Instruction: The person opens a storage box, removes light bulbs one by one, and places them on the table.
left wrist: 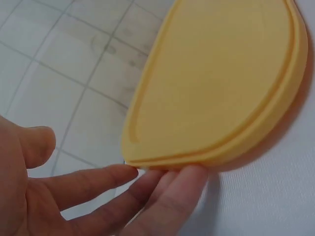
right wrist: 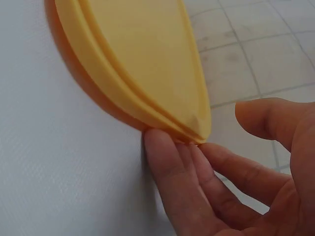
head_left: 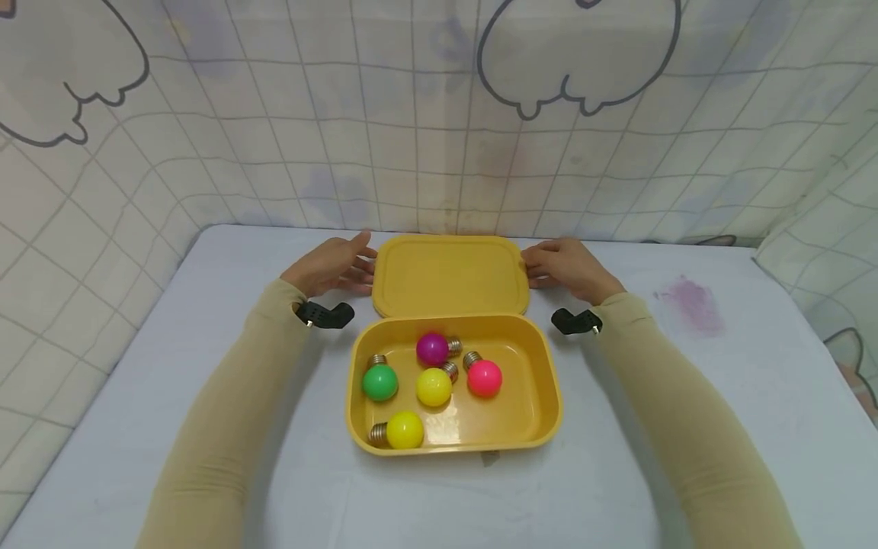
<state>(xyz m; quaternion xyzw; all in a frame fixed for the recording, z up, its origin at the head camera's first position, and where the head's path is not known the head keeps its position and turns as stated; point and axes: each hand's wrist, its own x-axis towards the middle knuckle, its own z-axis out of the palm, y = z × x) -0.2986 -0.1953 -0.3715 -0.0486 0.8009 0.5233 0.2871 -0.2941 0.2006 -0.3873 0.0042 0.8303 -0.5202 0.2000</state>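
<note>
A yellow plastic lid (head_left: pixel 450 276) with rounded corners and a raised rim lies at the back of the table. My left hand (head_left: pixel 336 265) is at its left end; in the left wrist view its extended fingers (left wrist: pixel 172 201) touch the lid's edge, thumb apart. At the opposite end, my right hand (head_left: pixel 565 267) rests its fingertips against the edge; the right wrist view shows that thumb (right wrist: pixel 266 118) raised away from the lid. Just in front stands a matching yellow box (head_left: pixel 528 415) holding a purple bulb (head_left: pixel 432 348), a green bulb (head_left: pixel 380 382), a pink bulb (head_left: pixel 484 379) and two yellow bulbs (head_left: pixel 434 387).
White cloth covers the table (head_left: pixel 686 427), with a pinkish stain (head_left: pixel 693 305) on the right. Behind the lid hangs a grid-patterned curtain (head_left: pixel 425 137) with cartoon outlines, meeting the table's back edge. Black wrist straps (head_left: pixel 325 315) sit at both sleeve cuffs.
</note>
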